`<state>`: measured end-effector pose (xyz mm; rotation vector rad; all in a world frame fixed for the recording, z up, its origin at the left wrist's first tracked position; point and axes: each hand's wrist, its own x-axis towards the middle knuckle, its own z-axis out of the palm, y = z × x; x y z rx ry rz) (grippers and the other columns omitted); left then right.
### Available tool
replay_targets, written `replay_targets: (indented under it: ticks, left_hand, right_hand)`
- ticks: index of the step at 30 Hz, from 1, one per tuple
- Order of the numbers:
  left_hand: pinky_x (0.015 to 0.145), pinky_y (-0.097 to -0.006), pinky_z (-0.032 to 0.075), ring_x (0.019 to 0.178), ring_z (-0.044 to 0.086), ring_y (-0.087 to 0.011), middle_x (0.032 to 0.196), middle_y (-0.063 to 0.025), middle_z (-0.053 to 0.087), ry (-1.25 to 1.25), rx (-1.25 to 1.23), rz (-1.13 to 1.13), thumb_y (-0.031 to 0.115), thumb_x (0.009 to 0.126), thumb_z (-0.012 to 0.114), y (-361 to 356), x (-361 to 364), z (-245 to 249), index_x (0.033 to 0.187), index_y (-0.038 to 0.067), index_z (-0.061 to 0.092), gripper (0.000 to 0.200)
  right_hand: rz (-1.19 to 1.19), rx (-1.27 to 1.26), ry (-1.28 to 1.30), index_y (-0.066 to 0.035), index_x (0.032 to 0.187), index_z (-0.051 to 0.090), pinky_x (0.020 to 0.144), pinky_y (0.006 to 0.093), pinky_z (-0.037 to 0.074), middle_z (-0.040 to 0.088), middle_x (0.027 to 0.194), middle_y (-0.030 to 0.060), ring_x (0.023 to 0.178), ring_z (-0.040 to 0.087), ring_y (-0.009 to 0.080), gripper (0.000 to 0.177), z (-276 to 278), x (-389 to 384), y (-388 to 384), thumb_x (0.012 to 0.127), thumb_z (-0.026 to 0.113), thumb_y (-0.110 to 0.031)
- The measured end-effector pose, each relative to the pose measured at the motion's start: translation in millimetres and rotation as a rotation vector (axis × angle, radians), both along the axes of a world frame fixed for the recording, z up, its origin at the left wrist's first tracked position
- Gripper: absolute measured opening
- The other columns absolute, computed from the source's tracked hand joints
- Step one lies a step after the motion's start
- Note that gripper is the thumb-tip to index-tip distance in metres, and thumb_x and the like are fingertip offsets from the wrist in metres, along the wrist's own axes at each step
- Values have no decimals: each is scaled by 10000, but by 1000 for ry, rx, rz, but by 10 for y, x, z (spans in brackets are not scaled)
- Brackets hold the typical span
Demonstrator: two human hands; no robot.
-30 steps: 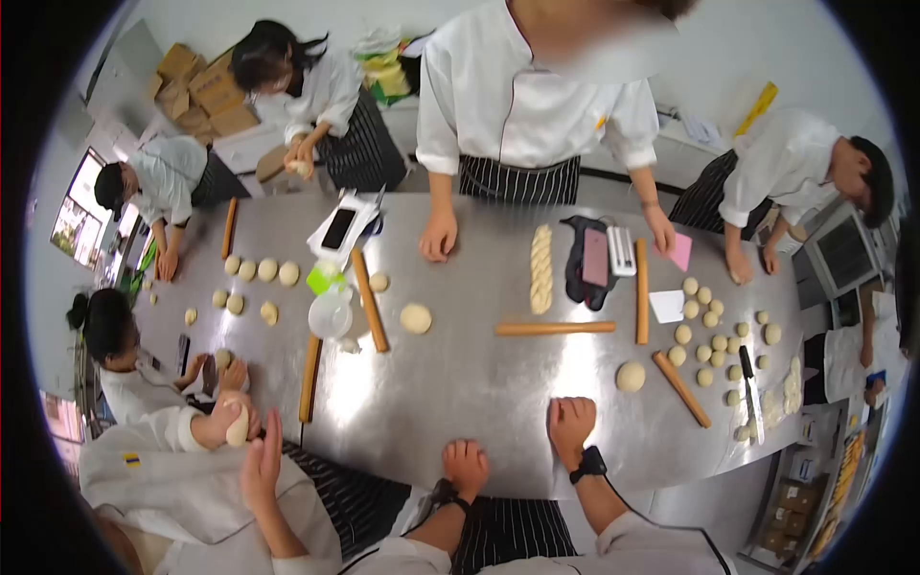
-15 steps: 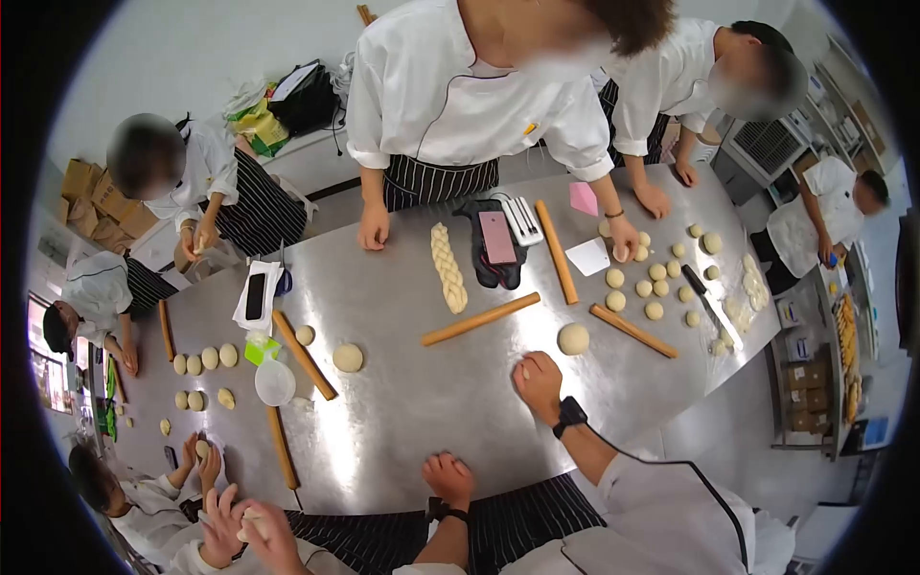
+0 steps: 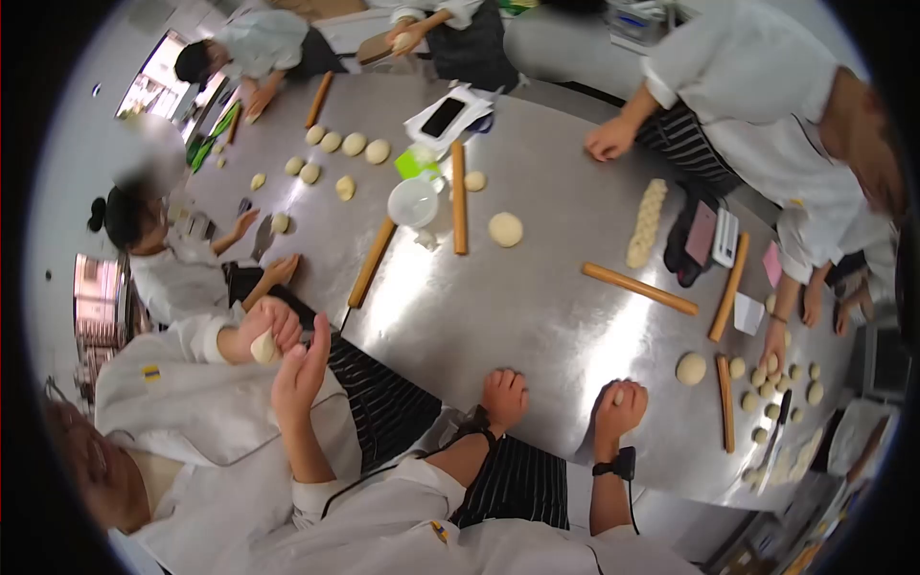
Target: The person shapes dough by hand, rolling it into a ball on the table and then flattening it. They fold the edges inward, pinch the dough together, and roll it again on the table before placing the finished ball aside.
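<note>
My left hand (image 3: 504, 398) rests as a loose fist at the near edge of the steel table (image 3: 537, 326), with no object showing in it. To its right, my right hand (image 3: 628, 414) is curled around a small pale piece of dough (image 3: 619, 396), mostly hidden by the fingers. A dark watch (image 3: 615, 466) sits on my right wrist. Beyond my right hand, a round dough ball (image 3: 691, 369) and a wooden rolling pin (image 3: 725, 402) lie on the table. Another rolling pin (image 3: 640, 288) lies farther off, near a braided dough loaf (image 3: 647, 224).
A co-worker close on my left holds a dough piece (image 3: 264, 347) in their hands. Other people stand around the table. Several dough balls (image 3: 354, 144), a plastic bowl (image 3: 413, 203), phones and a long knife (image 3: 778, 426) lie on it.
My view has swung to the left, so the table's things appear shifted right. My right hand remains curled, and my left stays in a fist at the edge.
</note>
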<state>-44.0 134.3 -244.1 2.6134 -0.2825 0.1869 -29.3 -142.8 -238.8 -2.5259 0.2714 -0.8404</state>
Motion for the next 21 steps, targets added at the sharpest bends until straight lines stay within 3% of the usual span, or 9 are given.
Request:
replay_targets:
  ticks: [2,5,7,12,13,15,17,19,21]
  left_hand:
    - [844,-495,445,939,536,-355,986,-128,558,-21,-25,22,138,837,680,-72,-100,74,1001,89,648,174]
    - [872,-484,442,971,530,-338,1017,-117,559,-40,-36,13,145,846,687,-70,-81,32,1043,78,654,211]
    - [874,-484,441,977,530,-337,1025,-118,560,-31,-1,-16,142,847,681,-60,-47,106,1044,68,645,213]
    - [872,-491,439,980,533,-343,1025,-124,563,-39,-14,-7,143,847,677,-57,-37,64,1043,73,646,211]
    - [866,-493,440,971,534,-346,1018,-129,564,-31,-45,4,143,849,673,-83,-55,60,1043,77,647,207]
    - [860,-504,447,960,540,-355,1012,-143,568,-23,-41,7,145,846,664,-100,-88,41,1043,74,653,210]
    - [836,-522,456,935,548,-375,997,-168,575,-54,2,6,147,837,648,-36,-49,36,1024,67,657,204]
    - [791,-546,451,909,551,-405,983,-188,576,34,-10,-34,151,813,637,-23,-95,44,952,68,637,162]
    - [799,-545,432,919,547,-401,972,-158,580,94,23,-47,155,823,639,-29,-54,-27,919,104,615,111]
  right_hand:
    - [117,-196,86,-8,927,730,841,464,568,706,980,163,932,680,348,43,43,135,100,913,727,-49]
    - [235,-215,90,23,999,750,944,500,573,744,1067,188,1041,700,391,99,428,705,-150,927,714,-35]
    - [81,-75,111,32,1016,742,1002,509,554,743,1091,203,1078,688,431,106,101,360,-325,924,710,-9]
    - [128,2,90,-16,1012,746,934,469,548,733,1041,167,982,687,386,106,211,-303,162,927,757,-78]
    - [227,-166,46,-20,1048,749,882,455,550,729,1028,171,945,684,378,132,167,-165,207,928,741,-74]
    - [295,-222,140,-2,1073,753,878,479,555,729,1044,193,953,683,399,165,126,266,153,919,714,-46]
    - [201,-187,75,37,1089,753,909,509,572,734,1128,244,1017,694,435,192,146,648,-98,938,685,-62]
    - [93,-88,117,29,1089,753,944,472,575,734,1206,229,1070,694,415,202,56,323,-362,935,719,-97]
    - [-65,127,192,-12,1009,744,921,443,564,738,1079,189,1011,694,397,118,368,-11,-72,922,721,-89]
